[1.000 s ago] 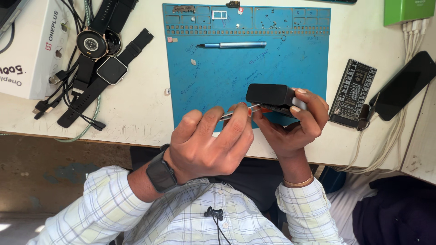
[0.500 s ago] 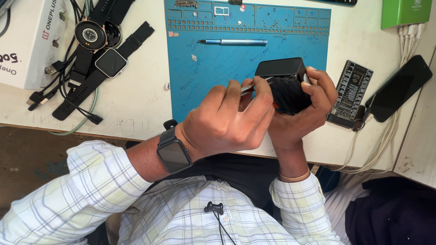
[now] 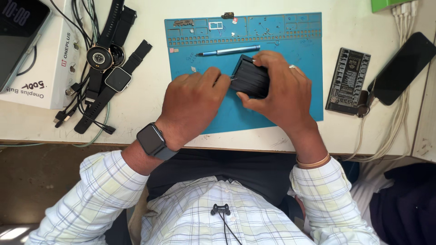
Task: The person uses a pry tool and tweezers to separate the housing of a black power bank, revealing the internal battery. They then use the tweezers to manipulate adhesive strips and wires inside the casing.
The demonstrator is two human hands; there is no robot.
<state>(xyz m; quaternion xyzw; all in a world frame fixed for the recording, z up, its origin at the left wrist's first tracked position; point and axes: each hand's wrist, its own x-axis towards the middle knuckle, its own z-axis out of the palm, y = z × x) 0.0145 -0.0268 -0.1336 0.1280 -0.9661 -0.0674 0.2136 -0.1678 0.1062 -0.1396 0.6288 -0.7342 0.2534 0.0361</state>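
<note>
My right hand point(image 3: 284, 93) grips a small black boxy device point(image 3: 250, 78) and holds it just over the blue work mat point(image 3: 200, 50). My left hand point(image 3: 190, 104), with a dark smartwatch on its wrist, pinches a thin metal tool point(image 3: 232, 77) whose tip meets the device's left edge. A blue pen-shaped screwdriver point(image 3: 229, 51) lies on the mat just beyond the hands.
Several watches point(image 3: 106, 68) with black straps and tangled cables lie at the left beside a white box point(image 3: 38, 68). A black board with a grid of contacts point(image 3: 349, 80) and a dark phone point(image 3: 402, 68) with white cables sit at the right. Tiny parts dot the mat's top trays.
Both hands have moved forward over the mat with the black device, which now lies turned with its broad face up. The left hand's tool stays at the device's edge.
</note>
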